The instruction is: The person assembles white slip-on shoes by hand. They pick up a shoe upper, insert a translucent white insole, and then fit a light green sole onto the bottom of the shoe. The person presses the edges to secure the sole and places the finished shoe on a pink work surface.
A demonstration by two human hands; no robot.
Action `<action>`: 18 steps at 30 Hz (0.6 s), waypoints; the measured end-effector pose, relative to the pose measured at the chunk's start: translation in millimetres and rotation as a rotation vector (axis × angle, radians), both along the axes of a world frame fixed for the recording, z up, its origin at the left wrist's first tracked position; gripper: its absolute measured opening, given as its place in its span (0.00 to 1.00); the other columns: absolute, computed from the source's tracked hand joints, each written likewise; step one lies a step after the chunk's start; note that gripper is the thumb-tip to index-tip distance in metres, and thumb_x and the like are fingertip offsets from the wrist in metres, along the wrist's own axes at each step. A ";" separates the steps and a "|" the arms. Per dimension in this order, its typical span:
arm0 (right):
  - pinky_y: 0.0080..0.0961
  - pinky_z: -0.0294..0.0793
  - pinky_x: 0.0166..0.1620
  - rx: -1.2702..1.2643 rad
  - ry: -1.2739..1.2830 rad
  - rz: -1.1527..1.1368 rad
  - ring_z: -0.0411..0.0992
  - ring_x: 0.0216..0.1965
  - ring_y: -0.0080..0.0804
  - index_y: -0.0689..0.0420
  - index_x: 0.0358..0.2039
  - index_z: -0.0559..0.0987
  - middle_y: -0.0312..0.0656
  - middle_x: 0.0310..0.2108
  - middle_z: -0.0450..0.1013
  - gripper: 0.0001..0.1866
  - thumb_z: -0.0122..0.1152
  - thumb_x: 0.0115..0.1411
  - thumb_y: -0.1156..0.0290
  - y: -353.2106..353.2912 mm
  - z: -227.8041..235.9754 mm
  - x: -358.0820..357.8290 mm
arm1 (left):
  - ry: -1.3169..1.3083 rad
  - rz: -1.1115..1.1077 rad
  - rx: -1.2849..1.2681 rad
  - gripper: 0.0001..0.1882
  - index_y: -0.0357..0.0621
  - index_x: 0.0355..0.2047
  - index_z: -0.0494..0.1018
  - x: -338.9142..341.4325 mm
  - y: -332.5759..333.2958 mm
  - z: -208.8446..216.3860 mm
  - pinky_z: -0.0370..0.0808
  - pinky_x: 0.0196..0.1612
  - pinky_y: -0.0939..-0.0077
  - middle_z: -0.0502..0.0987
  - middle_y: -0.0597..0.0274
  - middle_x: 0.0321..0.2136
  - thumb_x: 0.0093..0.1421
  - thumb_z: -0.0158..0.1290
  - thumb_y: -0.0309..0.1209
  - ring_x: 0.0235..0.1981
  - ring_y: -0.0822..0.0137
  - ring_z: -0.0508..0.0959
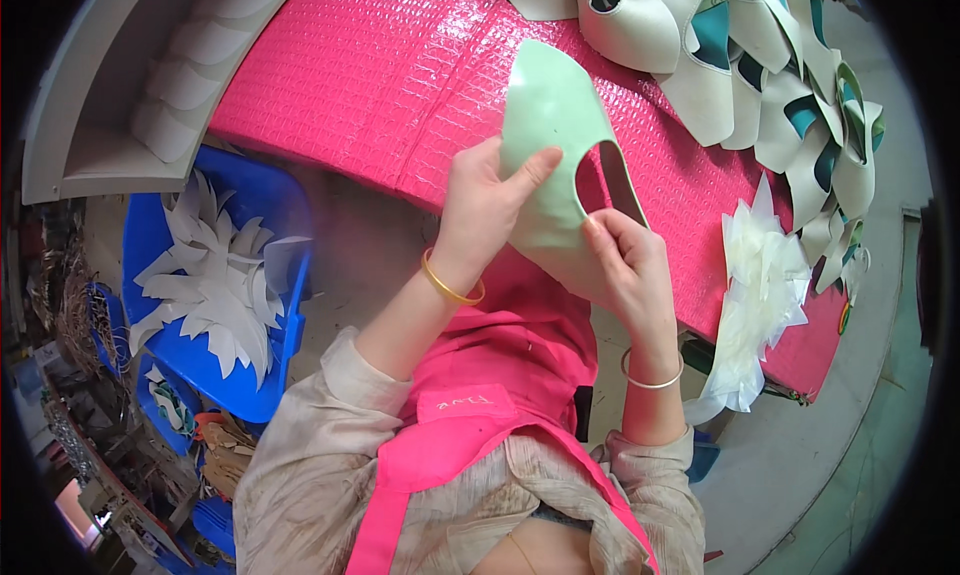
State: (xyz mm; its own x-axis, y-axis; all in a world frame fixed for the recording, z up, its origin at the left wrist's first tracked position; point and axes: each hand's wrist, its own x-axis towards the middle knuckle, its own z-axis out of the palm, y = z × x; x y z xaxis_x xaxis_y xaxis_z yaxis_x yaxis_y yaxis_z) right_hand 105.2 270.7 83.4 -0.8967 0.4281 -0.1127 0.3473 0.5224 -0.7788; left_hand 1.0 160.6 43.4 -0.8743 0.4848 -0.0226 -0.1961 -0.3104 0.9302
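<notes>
A pale green shoe upper (548, 105) is held up over the near edge of the pink-covered table (350, 85). Its rounded end points away from me, and a large opening shows on its right side. My left hand (487, 203) grips the upper's left edge, thumb lying across the surface. Just below the opening, my right hand (632, 265) pinches the edge between thumb and fingers. The fingers behind the material are partly hidden. A gold bangle is on my left wrist, a silver one on my right.
Several pale uppers with teal linings (690, 70) lie piled at the far right. Thin translucent white pieces (765, 285) are stacked at the table's right edge. To my left, a blue plastic container (265, 400) holds curved white pieces (215, 275), below a grey tray (105, 160).
</notes>
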 end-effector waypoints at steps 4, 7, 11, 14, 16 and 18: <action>0.29 0.61 0.20 0.070 -0.037 0.097 0.62 0.14 0.40 0.64 0.25 0.73 0.51 0.14 0.62 0.11 0.53 0.57 0.68 3.9 7.8 -7.4 | -0.047 0.040 -0.002 0.16 0.33 0.31 0.73 -5.0 2.5 8.3 0.68 0.26 0.87 0.75 0.68 0.23 0.59 0.50 0.37 0.23 0.82 0.70; 0.29 0.59 0.19 0.032 0.017 0.103 0.60 0.13 0.42 0.63 0.23 0.72 0.51 0.13 0.61 0.12 0.54 0.56 0.66 -3.9 10.8 -5.1 | 0.019 0.050 -0.071 0.16 0.32 0.28 0.74 -12.5 -3.4 18.4 0.67 0.24 0.88 0.74 0.69 0.21 0.59 0.50 0.37 0.22 0.83 0.69; 0.34 0.61 0.19 0.206 0.020 0.109 0.65 0.15 0.46 0.58 0.23 0.70 0.49 0.13 0.62 0.11 0.54 0.57 0.65 -22.6 0.6 15.7 | -0.061 0.093 -0.018 0.15 0.34 0.26 0.74 -32.6 -4.2 17.5 0.67 0.23 0.88 0.75 0.68 0.20 0.58 0.51 0.37 0.20 0.82 0.70; 0.33 0.63 0.19 0.137 0.064 0.124 0.67 0.16 0.44 0.58 0.23 0.69 0.47 0.14 0.65 0.10 0.56 0.56 0.67 -35.8 -3.1 42.2 | -0.104 0.127 -0.027 0.13 0.35 0.27 0.75 -57.0 -23.1 18.9 0.67 0.22 0.87 0.75 0.66 0.20 0.57 0.53 0.36 0.18 0.80 0.72; 0.30 0.63 0.19 0.034 0.101 0.116 0.67 0.15 0.41 0.59 0.24 0.70 0.47 0.14 0.65 0.09 0.56 0.56 0.68 -37.9 6.4 48.4 | -0.076 0.077 -0.077 0.14 0.35 0.29 0.75 -68.0 -27.6 24.8 0.69 0.24 0.86 0.76 0.64 0.21 0.57 0.52 0.37 0.19 0.78 0.73; 0.25 0.63 0.19 -0.120 0.119 0.077 0.65 0.13 0.34 0.60 0.27 0.72 0.45 0.14 0.65 0.08 0.56 0.56 0.69 -32.5 13.4 50.7 | -0.060 -0.044 -0.140 0.18 0.35 0.34 0.74 -75.5 -25.6 34.7 0.71 0.30 0.83 0.77 0.62 0.24 0.58 0.50 0.40 0.23 0.75 0.75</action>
State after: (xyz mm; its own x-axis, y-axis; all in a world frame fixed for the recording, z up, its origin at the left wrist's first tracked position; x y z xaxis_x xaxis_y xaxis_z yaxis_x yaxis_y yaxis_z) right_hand 155.9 238.2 96.8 -0.9362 0.3479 -0.0499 0.2114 0.4442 -0.8706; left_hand -74.5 135.0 78.1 -0.8474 0.5109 -0.1443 -0.2634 -0.1687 0.9498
